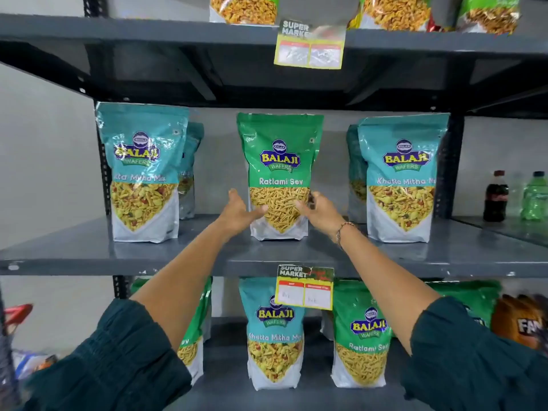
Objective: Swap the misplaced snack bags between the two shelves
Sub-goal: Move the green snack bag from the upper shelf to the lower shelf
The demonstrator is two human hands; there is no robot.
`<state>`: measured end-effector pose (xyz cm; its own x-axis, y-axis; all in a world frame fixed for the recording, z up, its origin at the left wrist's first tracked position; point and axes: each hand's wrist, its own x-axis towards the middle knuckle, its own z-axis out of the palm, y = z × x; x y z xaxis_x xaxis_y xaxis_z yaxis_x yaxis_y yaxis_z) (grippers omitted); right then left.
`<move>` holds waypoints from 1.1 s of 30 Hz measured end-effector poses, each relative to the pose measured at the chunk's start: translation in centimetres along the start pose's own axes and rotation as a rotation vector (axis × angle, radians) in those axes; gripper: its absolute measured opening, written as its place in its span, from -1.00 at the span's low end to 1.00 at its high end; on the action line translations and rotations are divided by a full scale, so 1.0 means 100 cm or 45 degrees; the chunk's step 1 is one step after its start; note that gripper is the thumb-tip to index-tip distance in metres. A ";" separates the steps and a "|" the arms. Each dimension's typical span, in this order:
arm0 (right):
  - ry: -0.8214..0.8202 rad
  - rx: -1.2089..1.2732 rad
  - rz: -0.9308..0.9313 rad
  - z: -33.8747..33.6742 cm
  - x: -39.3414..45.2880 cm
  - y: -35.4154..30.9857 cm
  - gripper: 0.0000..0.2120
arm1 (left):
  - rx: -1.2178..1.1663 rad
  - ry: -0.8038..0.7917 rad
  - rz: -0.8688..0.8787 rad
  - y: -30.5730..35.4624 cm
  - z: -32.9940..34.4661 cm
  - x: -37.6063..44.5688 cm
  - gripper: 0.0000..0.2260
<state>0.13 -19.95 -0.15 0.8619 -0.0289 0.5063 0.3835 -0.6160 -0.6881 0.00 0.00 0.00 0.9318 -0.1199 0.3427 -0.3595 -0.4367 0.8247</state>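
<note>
A green Ratlami Sev bag (278, 161) stands upright in the middle of the middle shelf (89, 253), between teal Khatta Mitha Mix bags on its left (142, 173) and right (401, 179). My left hand (240, 210) and my right hand (318, 210) reach to the lower sides of the green bag, fingers spread and touching its front, without a closed grip. On the lower shelf a teal Khatta Mitha Mix bag (274, 336) stands in the middle, with a green Ratlami Sev bag (364, 339) to its right and another, partly hidden by my left arm, to its left (195, 345).
Price tags hang from the top shelf edge (310, 46) and the middle shelf edge (305, 287). More snack bags (244, 8) sit on the top shelf. A cola bottle (496, 197) and a green bottle (535, 197) stand on a ledge at right. An orange pack (519, 321) lies lower right.
</note>
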 end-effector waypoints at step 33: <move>0.154 0.595 -0.119 0.027 -0.214 -0.080 -0.67 | 0.016 0.169 0.189 -0.029 -0.058 -0.224 -0.59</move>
<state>-20.47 -12.30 -6.93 0.7826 -0.0983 0.6147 0.5891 -0.2018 -0.7824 -20.10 9.09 -7.44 0.8532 -0.0654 0.5174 -0.4912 -0.4343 0.7551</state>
